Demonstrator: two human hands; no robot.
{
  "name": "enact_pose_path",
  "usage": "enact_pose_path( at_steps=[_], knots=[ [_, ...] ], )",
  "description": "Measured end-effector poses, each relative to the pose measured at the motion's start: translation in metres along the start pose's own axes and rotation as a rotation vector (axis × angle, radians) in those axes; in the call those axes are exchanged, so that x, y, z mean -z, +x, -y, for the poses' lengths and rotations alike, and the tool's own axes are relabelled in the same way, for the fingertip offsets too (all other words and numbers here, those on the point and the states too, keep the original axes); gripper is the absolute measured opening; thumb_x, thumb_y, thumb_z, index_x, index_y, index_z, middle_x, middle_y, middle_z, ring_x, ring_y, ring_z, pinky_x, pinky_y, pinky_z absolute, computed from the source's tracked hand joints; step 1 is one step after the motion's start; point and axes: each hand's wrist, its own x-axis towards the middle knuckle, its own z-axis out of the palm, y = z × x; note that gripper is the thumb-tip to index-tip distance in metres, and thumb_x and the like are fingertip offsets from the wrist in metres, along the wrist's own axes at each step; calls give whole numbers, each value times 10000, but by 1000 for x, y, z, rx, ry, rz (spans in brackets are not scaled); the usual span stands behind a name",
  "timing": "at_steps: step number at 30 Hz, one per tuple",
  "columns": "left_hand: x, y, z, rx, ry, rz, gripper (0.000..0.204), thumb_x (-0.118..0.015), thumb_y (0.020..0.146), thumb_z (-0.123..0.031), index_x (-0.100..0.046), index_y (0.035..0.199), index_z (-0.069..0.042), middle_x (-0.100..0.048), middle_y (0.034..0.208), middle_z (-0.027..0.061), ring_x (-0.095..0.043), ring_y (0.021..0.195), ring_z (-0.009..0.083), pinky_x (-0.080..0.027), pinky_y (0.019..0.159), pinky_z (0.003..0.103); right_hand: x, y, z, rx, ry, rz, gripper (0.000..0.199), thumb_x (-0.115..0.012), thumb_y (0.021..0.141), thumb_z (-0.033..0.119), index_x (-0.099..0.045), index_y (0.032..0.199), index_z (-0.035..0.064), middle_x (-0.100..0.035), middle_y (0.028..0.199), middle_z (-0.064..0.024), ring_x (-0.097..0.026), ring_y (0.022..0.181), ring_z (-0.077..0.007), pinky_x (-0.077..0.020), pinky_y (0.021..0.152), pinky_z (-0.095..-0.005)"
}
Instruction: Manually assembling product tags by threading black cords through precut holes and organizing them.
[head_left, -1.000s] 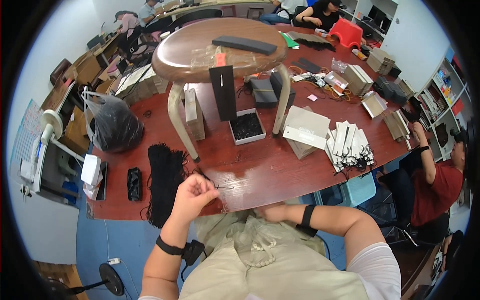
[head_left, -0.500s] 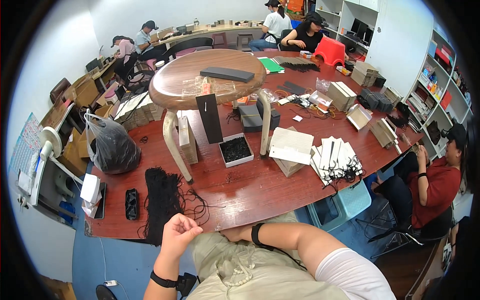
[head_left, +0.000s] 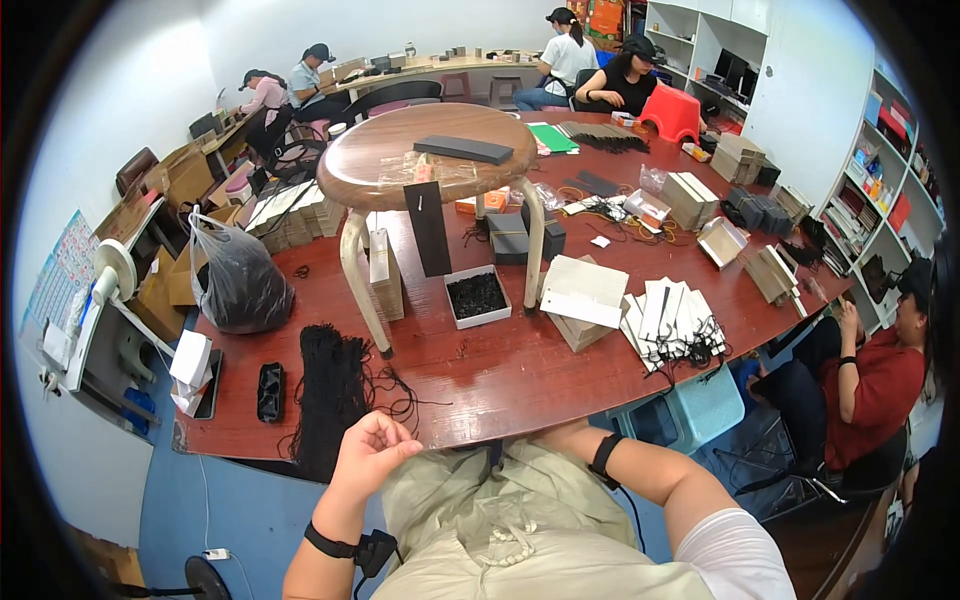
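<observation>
My left hand (head_left: 375, 452) is at the table's front edge, thumb against curled fingers; whatever is in the pinch, if anything, is too small to make out. Just beyond it lies a thick bundle of black cords (head_left: 333, 385), some loose strands trailing right. My right hand (head_left: 560, 432) reaches below the front edge over my lap, its fingers hidden by the tabletop. Farther in, a wooden stool (head_left: 350, 165) stands on the table with a dark grey strip (head_left: 463, 150) on its seat. A black strip tag (head_left: 428, 230) hangs from its front rim.
Beneath the stool sits a white box of black bits (head_left: 480, 297). White corded tags (head_left: 672, 320) and card stacks (head_left: 585, 295) lie to the right. A filled plastic bag (head_left: 240, 280) and a black tray (head_left: 270, 392) stand left. A person in red (head_left: 875, 375) sits at right.
My right hand has moved right along the table's underside edge. The left hand keeps its pinch, shifting only slightly. The whole view has turned a little.
</observation>
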Motion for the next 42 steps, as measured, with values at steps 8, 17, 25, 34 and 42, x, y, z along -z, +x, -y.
enact_pose_path(
  at_steps=[8, 17, 25, 34, 42],
  knots=[
    [-11, -5, 7, 4, 43, 31, 286, -707, 750, 71, -459, 748, -70, -598, 783, 36, -552, 721, 80, -464, 657, 223, -8, -14, -7, -127, -115, 222, 300, -560, 779, 188, -668, 1012, 33, -645, 1024, -198, -626, 948, -342, -502, 791, -401],
    [0, -21, 9, -4, 26, 33, 286, -692, 757, 86, -453, 747, -71, -596, 775, 40, -545, 708, 76, -450, 632, 212, -30, -24, -31, -414, -291, -184, 253, -519, 855, 201, -681, 983, 56, -661, 986, -177, -639, 904, -322, -502, 764, -399],
    [21, -14, 16, -13, -58, 62, 276, -679, 766, 96, -457, 759, -68, -598, 794, 44, -554, 719, 82, -472, 653, 222, 13, -28, 57, 90, -40, 447, 247, -508, 860, 230, -664, 958, 65, -657, 925, -171, -625, 862, -345, -479, 740, -440],
    [38, 19, 2, 45, -147, 103, 248, -668, 788, 73, -457, 778, -55, -605, 796, 55, -601, 760, 107, -508, 691, 236, 144, 0, 148, 159, 344, -9, 194, -651, 846, 223, -643, 962, 68, -658, 805, -101, -634, 723, -249, -495, 650, -331],
    [84, 86, -22, -5, -493, 61, 219, -646, 831, 21, -454, 814, -84, -606, 805, 39, -613, 757, 118, -476, 624, 222, 199, 110, 173, -74, 1246, -128, 280, -673, 824, 34, -655, 1103, 13, -682, 890, -57, -603, 747, -80, -490, 645, -224]
  ],
)
